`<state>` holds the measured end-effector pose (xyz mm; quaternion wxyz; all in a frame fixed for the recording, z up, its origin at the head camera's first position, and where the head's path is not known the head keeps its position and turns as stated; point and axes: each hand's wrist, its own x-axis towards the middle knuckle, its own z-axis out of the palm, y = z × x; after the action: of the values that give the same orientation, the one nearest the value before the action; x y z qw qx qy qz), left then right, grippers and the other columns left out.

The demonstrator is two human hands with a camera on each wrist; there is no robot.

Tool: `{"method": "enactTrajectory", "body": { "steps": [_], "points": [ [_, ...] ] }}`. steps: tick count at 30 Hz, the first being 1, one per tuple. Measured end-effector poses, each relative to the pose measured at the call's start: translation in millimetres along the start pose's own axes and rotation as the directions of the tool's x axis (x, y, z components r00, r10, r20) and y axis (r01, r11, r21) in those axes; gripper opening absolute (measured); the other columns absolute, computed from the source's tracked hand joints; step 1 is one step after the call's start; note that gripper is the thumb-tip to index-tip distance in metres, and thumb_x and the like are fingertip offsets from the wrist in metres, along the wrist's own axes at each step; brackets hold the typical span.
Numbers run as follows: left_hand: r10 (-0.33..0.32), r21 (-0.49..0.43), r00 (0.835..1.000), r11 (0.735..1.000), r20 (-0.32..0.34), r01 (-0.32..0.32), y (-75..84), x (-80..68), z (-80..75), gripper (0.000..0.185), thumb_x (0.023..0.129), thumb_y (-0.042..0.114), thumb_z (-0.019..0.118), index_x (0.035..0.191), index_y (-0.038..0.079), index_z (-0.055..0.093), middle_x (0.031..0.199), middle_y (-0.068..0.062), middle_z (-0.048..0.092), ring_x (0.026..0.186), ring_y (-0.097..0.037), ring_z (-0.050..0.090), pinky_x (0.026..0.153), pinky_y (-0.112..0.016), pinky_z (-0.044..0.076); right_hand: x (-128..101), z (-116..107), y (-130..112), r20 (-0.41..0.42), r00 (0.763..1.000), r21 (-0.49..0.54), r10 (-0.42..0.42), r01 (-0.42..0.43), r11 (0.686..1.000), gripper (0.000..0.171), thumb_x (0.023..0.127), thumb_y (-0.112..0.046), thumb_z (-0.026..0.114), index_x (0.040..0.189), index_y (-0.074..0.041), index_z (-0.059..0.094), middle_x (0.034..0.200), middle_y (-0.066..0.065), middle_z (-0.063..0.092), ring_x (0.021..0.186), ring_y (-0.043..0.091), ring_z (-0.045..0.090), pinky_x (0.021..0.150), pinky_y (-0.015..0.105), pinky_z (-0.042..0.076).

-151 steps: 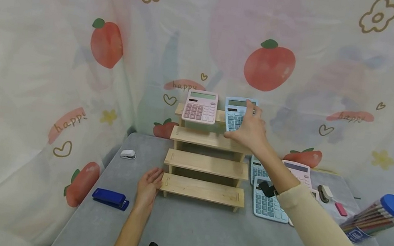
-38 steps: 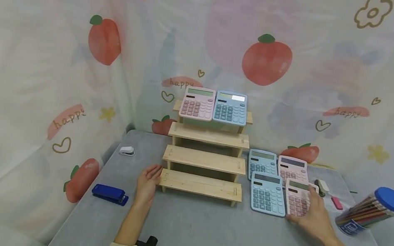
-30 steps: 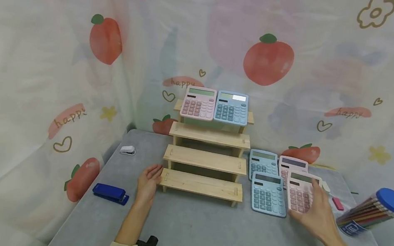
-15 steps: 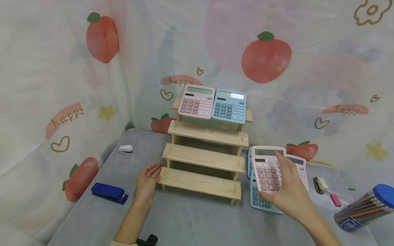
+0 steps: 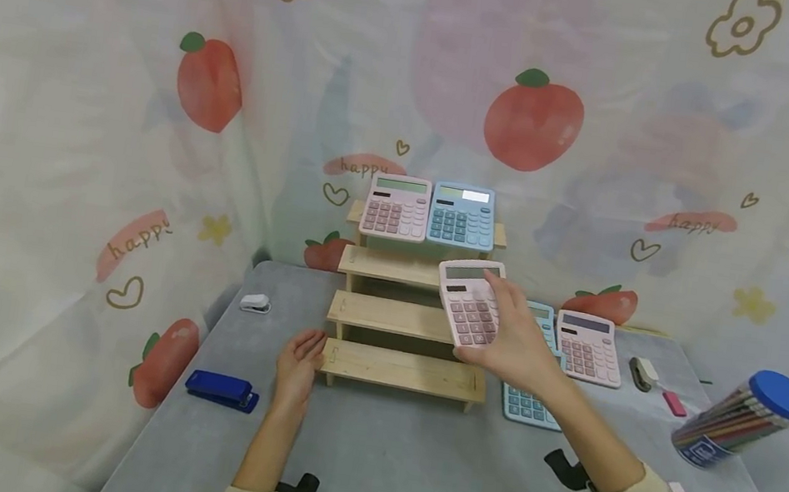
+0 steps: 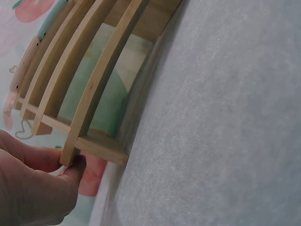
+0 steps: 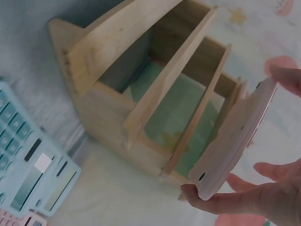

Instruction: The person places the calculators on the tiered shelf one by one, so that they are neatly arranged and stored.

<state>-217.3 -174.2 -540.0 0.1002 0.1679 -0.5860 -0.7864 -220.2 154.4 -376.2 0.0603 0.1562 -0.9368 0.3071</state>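
My right hand (image 5: 513,338) grips a pink calculator (image 5: 471,307) by its top and bottom edges, in front of the right side of the stepped wooden rack (image 5: 403,367). In the right wrist view the held calculator (image 7: 235,136) is seen edge-on, apart from the rack's shelves. My left hand (image 5: 297,367) pinches the left end of the lowest shelf between thumb and fingers, as the left wrist view shows on that shelf (image 6: 89,92). On the top shelf a pink calculator (image 5: 397,207) and a blue calculator (image 5: 463,216) lean side by side.
Right of the rack lie blue calculators (image 5: 531,408), partly hidden by my right hand, and a pink calculator (image 5: 588,349). Beyond are a small stapler (image 5: 641,373), a pink eraser (image 5: 674,403) and a pencil tub (image 5: 741,421). A blue stapler (image 5: 221,390) and white mini stapler (image 5: 255,303) lie left.
My right hand has set the blue calculator on the top shelf, then picked up a pink calculator from the right group and carried it left to the rack. My left hand stays put.
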Motion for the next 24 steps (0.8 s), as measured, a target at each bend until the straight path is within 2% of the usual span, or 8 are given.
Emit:
{"method": "enactTrajectory", "body": {
  "steps": [6, 9, 15, 24],
  "points": [
    [0.003, -0.008, 1.000, 1.000, 0.001, -0.003, -1.3, 0.7, -0.5, 0.061, 0.091, -0.026, 0.047, 0.150, -0.013, 0.037, 0.151, -0.034, 0.048, 0.143, -0.042, 0.047, 0.117, -0.048, 0.039, 21, 16, -18, 0.003, 1.000, 0.017, -0.029, 0.029, 0.999, 0.127, 0.064, -0.036, 0.096, 0.166, -0.021, 0.022, 0.161, 0.021, 0.031, 0.123, 0.042, 0.054, 0.098, 0.062, 0.050],
    [0.006, -0.012, 1.000, 1.000, -0.003, -0.006, -1.8, 1.3, -0.3, 0.061, 0.091, -0.026, 0.047, 0.150, -0.013, 0.037, 0.151, -0.033, 0.048, 0.143, -0.042, 0.047, 0.117, -0.048, 0.039, 29, 26, -25, -0.002, 0.999, 0.024, -0.046, 0.046, 0.999, 0.124, 0.064, -0.035, 0.096, 0.165, -0.018, 0.026, 0.159, 0.021, 0.033, 0.119, 0.040, 0.056, 0.096, 0.060, 0.051],
    [0.020, 0.005, 1.000, 1.000, -0.014, -0.019, -0.6, 1.2, 1.2, 0.060, 0.091, -0.026, 0.047, 0.149, -0.013, 0.038, 0.150, -0.033, 0.049, 0.142, -0.041, 0.049, 0.117, -0.049, 0.039, 43, 44, -42, -0.010, 0.999, 0.031, -0.054, 0.054, 0.998, 0.111, 0.065, -0.032, 0.096, 0.158, -0.012, 0.039, 0.161, 0.019, 0.034, 0.130, 0.042, 0.052, 0.103, 0.062, 0.048],
    [-0.001, 0.005, 1.000, 1.000, -0.028, 0.001, -1.5, 1.1, 0.5, 0.059, 0.092, -0.025, 0.048, 0.149, -0.010, 0.041, 0.150, -0.031, 0.050, 0.142, -0.040, 0.049, 0.117, -0.049, 0.040, 69, 73, -60, -0.027, 0.999, 0.035, -0.033, 0.034, 0.999, 0.105, 0.066, -0.031, 0.094, 0.156, -0.010, 0.043, 0.159, 0.020, 0.034, 0.131, 0.045, 0.046, 0.104, 0.063, 0.043]
  ]
}}
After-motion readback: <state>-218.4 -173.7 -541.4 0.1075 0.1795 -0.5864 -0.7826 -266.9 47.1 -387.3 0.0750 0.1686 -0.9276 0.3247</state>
